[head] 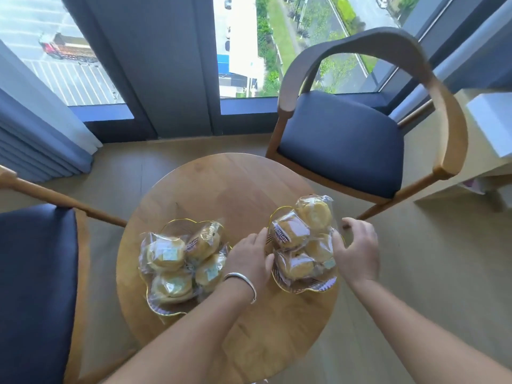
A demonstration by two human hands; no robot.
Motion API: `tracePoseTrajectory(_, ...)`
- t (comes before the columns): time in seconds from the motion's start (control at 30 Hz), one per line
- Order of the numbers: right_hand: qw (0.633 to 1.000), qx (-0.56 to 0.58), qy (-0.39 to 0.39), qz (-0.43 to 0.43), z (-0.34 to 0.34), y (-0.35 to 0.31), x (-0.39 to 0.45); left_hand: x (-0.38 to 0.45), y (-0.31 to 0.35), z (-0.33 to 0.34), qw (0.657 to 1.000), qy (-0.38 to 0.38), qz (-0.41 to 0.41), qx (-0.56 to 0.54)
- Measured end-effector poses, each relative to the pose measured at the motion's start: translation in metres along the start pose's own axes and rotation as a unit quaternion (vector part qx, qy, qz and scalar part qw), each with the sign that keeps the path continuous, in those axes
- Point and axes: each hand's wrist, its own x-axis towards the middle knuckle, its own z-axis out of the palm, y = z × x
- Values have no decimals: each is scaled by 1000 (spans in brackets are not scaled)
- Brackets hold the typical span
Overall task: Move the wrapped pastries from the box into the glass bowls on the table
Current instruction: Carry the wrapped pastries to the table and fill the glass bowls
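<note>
A: How far along are you?

B: Nearly finished, I judge. Both glass bowls on the round bench (221,184) are heaped with wrapped pastries; no box is in view.

A: And your hands?

B: Your left hand (250,259) and right hand (357,250) flank the right bowl (304,286), fingers loosely spread, touching the wrappers and steadying the pile, not clasping any.

A: How do they lie?

B: They're round, so no long axis. In the left bowl (163,309) they lie mostly flat; the right bowl's top pastry (314,213) tilts outward over the far rim.
</note>
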Motion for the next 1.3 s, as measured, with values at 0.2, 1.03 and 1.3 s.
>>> tracePoseTrajectory(0.2,976,-11,-165,140,-7,42,17,16,8,20,993,-74,23,86)
tracePoseTrajectory(1.03,977,-26,-204,63,48,10,-13,28,-19,-6,998,-38,-25,50)
tracePoseTrajectory(1.3,983,38,-180,-1,61,-21,55,64,-21,-9,994,-93,-20,62)
